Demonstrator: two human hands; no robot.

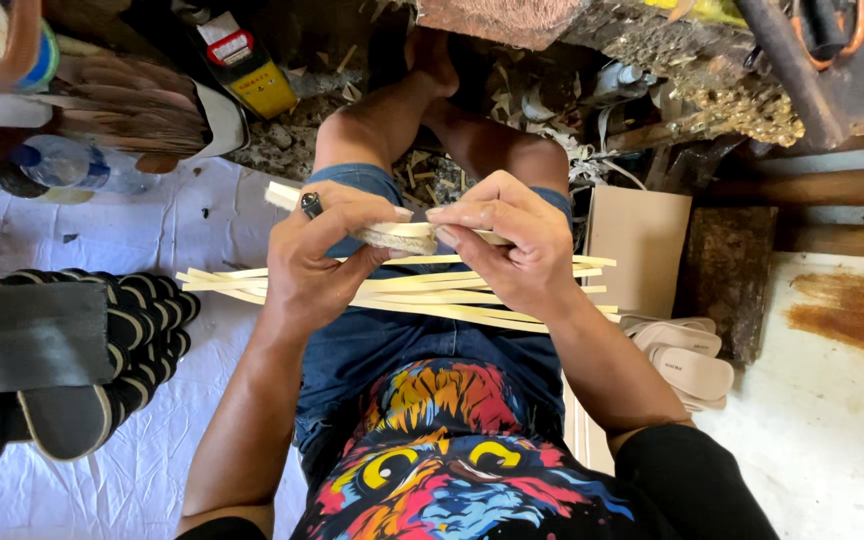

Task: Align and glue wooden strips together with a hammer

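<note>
We see the left hand (317,265) and right hand (512,245) pinching a pale flat strip (397,236) between them above the lap, likely to keep it taut, while loose strips (402,292) lie across the thighs within reach.

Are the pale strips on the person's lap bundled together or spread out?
Spread out. The pale strips lie loose across the lap, fanning apart at both ends, unbound. Left hand and right hand grip a separate strip above them.
</note>
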